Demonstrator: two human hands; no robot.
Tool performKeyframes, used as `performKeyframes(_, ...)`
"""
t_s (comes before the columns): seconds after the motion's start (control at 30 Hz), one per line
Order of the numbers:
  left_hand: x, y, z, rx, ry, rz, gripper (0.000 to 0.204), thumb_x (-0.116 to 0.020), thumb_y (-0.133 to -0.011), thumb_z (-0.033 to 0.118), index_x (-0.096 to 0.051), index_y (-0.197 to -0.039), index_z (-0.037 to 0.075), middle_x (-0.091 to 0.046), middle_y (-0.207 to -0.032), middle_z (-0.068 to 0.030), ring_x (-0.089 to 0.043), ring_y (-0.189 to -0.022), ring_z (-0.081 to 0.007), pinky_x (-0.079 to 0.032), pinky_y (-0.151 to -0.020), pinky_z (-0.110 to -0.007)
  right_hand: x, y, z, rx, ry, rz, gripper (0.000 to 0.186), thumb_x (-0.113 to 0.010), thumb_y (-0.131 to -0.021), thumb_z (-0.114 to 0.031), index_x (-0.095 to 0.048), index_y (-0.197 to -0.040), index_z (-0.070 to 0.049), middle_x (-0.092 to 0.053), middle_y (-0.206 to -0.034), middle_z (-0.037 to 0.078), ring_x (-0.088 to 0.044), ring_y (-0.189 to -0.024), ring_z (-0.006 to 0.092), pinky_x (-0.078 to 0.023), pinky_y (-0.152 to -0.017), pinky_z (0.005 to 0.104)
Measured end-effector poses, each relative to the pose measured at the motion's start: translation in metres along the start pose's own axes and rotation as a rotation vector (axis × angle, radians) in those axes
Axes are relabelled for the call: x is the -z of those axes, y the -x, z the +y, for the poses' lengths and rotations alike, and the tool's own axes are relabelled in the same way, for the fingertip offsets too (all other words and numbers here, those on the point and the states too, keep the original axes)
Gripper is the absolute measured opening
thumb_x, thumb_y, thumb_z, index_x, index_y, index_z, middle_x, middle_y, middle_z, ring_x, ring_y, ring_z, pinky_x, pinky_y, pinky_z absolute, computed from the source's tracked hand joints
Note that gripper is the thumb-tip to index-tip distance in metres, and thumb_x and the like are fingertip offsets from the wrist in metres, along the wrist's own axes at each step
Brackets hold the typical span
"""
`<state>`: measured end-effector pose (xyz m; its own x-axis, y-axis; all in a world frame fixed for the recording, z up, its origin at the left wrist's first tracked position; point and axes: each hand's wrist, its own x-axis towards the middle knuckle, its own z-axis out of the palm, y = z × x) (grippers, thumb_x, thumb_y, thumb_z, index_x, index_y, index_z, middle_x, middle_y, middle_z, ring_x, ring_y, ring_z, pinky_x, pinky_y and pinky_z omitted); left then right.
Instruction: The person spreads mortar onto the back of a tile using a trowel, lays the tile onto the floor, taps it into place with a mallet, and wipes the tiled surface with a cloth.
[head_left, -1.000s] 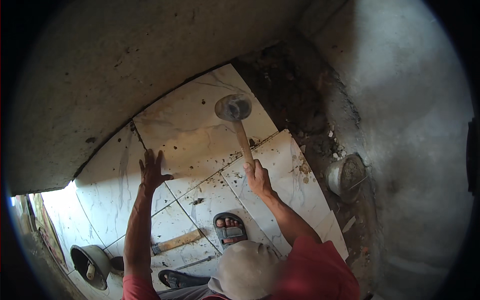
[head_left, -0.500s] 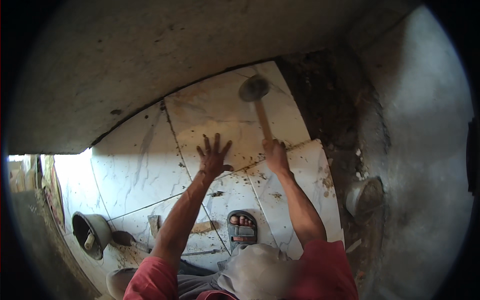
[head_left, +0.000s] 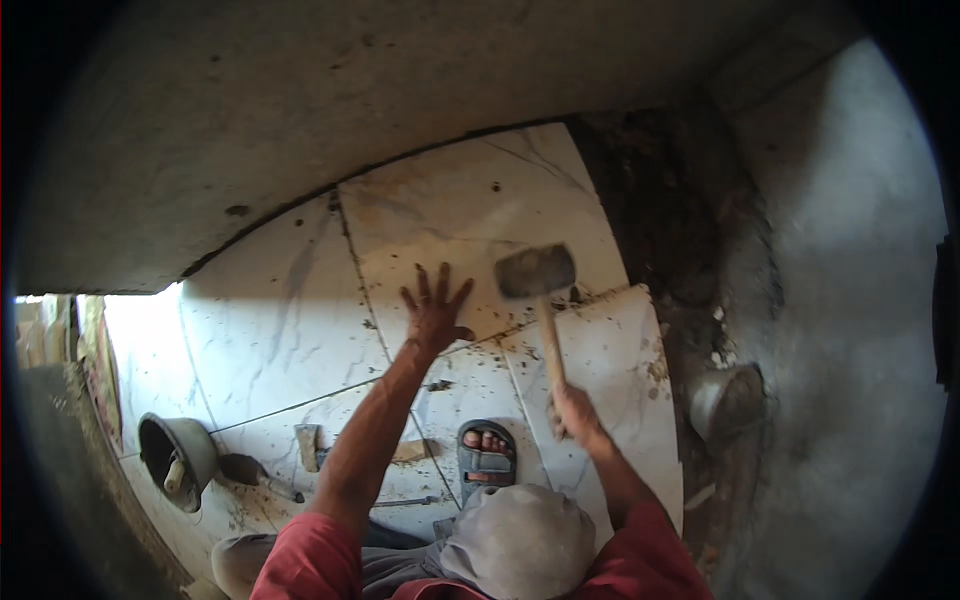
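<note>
My right hand (head_left: 574,412) is closed around the wooden handle of a mallet (head_left: 536,271) with a dark, blocky head. The mallet head is over the near part of a large white marbled tile (head_left: 440,215), close to its seam; I cannot tell whether it touches. My left hand (head_left: 436,318) lies with fingers spread on the same tile, left of the mallet, and holds nothing. Bits of mortar are scattered along the seams around both hands.
A bucket (head_left: 205,450) lies tipped at left, beside a trowel (head_left: 250,472). A hammer (head_left: 308,446) is partly behind my left forearm. A bowl-like container (head_left: 722,402) stands by the right wall (head_left: 850,300). Dark bare ground (head_left: 660,210) borders the tiles.
The mallet and my right hand have come nearer to me, from the tile's far part to its near seam. My left hand stays spread on the tile.
</note>
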<state>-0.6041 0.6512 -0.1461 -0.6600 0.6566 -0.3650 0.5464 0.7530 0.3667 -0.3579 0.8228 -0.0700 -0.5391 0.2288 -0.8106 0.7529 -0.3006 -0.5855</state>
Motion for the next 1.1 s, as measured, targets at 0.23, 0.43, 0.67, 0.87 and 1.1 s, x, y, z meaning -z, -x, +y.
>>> performKeyframes(0.23, 0.013, 0.0, 0.01, -0.03, 0.012, -0.006, 0.1, -0.082, -0.062, 0.048, -0.032, -0.147, 0.032, -0.001, -0.16, -0.0116, 0.004, -0.143, -0.0473, -0.009, -0.104, -0.075, 0.023, 0.109, 0.144, -0.121, 0.09, 0.018, 0.046, -0.041, -0.099, -0.046, -0.057, -0.08, -0.007, -0.054, -0.065, 0.003, -0.055, -0.057, 0.0175, -0.048, -0.054, 0.0342)
performKeyframes(0.43, -0.005, 0.004, 0.006, -0.084, 0.033, 0.12, 0.089, -0.074, -0.071, 0.053, -0.034, -0.147, 0.029, -0.003, -0.159, -0.0115, 0.004, -0.143, -0.0463, -0.005, -0.102, -0.077, 0.063, 0.082, 0.089, -0.015, 1.277, -0.027, 0.042, -0.05, -0.096, -0.04, -0.06, -0.08, -0.003, -0.062, -0.068, 0.017, -0.062, -0.063, 0.0336, -0.05, -0.059, 0.044)
performKeyframes(0.67, -0.025, 0.005, -0.003, -0.085, -0.036, 0.26, 0.076, -0.058, -0.082, 0.062, -0.035, -0.146, 0.03, -0.005, -0.16, -0.0105, 0.005, -0.145, -0.0409, 0.001, -0.103, -0.075, 0.058, -0.073, -0.089, 0.972, 1.174, 0.52, 0.058, -0.061, -0.088, -0.025, -0.041, -0.136, 0.002, -0.04, -0.142, 0.023, -0.036, -0.132, 0.0396, -0.028, -0.108, 0.0552)
performKeyframes(0.87, -0.026, 0.003, 0.012, -0.058, -0.077, 0.246, 0.071, -0.052, -0.086, 0.062, -0.035, -0.147, 0.031, -0.006, -0.16, -0.0102, 0.006, -0.145, -0.0396, 0.004, -0.103, -0.074, 0.028, -0.213, -0.142, 1.062, 1.385, 0.548, 0.068, -0.052, -0.091, -0.041, -0.032, -0.142, -0.002, -0.031, -0.149, 0.018, -0.028, -0.139, 0.0344, -0.018, -0.111, 0.0594)
performKeyframes(1.1, -0.026, -0.001, 0.009, -0.048, -0.131, 0.292, 0.068, -0.047, -0.089, 0.06, -0.035, -0.147, 0.027, -0.006, -0.16, -0.0113, 0.006, -0.145, -0.0397, 0.004, -0.103, -0.073, 0.022, -0.233, -0.15, 0.987, 1.356, 0.558, 0.068, -0.051, -0.091, -0.042, -0.031, -0.143, -0.002, -0.028, -0.151, 0.018, -0.026, -0.14, 0.0341, -0.016, -0.112, 0.059)
